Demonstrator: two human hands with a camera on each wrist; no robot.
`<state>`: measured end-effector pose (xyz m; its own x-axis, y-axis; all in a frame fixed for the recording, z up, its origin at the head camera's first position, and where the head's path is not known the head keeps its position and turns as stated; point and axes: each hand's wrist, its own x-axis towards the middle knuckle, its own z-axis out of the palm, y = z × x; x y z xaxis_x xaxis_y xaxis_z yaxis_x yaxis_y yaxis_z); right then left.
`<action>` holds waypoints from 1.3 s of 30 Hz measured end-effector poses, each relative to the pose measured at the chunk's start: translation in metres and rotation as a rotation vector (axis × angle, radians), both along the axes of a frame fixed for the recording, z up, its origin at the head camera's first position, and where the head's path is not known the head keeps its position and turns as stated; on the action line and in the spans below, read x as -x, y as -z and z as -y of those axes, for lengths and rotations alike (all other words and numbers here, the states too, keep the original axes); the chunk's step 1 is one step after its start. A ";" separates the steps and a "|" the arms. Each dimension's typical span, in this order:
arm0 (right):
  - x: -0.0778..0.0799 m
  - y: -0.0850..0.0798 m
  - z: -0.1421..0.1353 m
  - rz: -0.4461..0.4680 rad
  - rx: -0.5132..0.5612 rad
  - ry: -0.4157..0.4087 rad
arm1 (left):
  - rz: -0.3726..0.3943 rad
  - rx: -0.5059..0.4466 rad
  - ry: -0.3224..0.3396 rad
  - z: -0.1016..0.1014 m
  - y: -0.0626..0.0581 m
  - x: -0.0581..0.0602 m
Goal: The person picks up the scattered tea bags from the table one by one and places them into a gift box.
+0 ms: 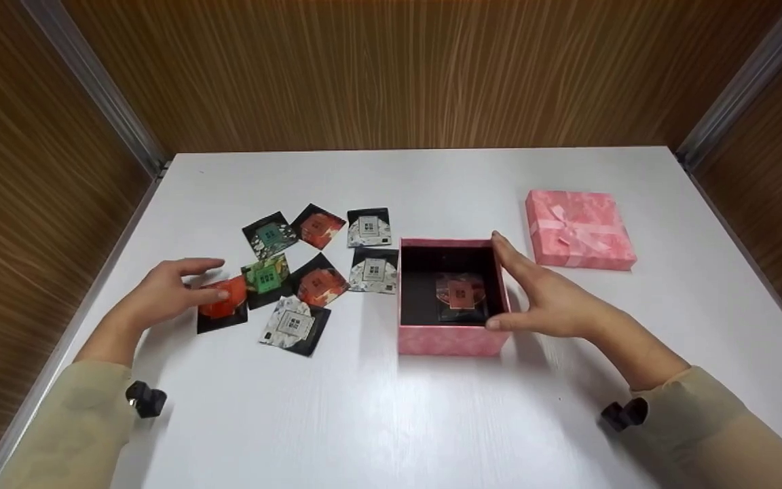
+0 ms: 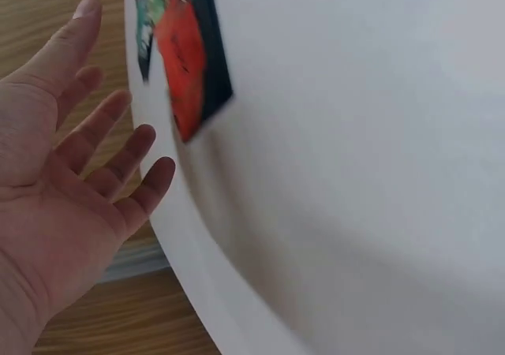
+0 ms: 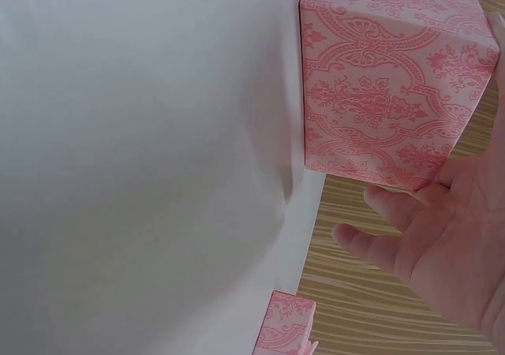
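An orange-red and black sachet (image 1: 222, 309) lies at the left end of a group of sachets. Over it, my left hand (image 1: 172, 291) has its thumb overlapping the sachet in the head view, fingers spread. The left wrist view shows that hand (image 2: 83, 158) with loose fingers beside the sachet (image 2: 185, 67). At the middle right stands an uncovered pink box (image 1: 453, 341), black inside, with a dark red sachet (image 1: 461, 297) in it. My right hand (image 1: 554, 299) holds the box's right side, thumb at the front corner and a finger at the back corner.
Several patterned sachets, among them a green one (image 1: 267, 279), a red one (image 1: 320, 282) and a white one (image 1: 292, 324), lie left of the box. A pink lid with a bow (image 1: 580, 229) sits at the back right. Wood-grain panels (image 1: 391, 75) enclose the white table (image 1: 364, 421).
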<state>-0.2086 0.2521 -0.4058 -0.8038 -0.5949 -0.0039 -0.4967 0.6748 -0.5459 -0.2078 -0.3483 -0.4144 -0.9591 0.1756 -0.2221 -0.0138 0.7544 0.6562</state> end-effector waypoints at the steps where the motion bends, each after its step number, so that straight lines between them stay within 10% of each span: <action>1: 0.000 0.000 0.000 0.001 0.001 0.000 | 0.004 0.010 0.002 0.003 0.003 -0.001; 28: 0.000 0.000 -0.001 0.004 0.002 0.014 | -0.059 0.084 0.068 0.009 0.022 0.000; 39: -0.001 0.000 -0.001 -0.004 0.003 0.001 | -0.067 0.029 -0.056 0.007 0.023 -0.004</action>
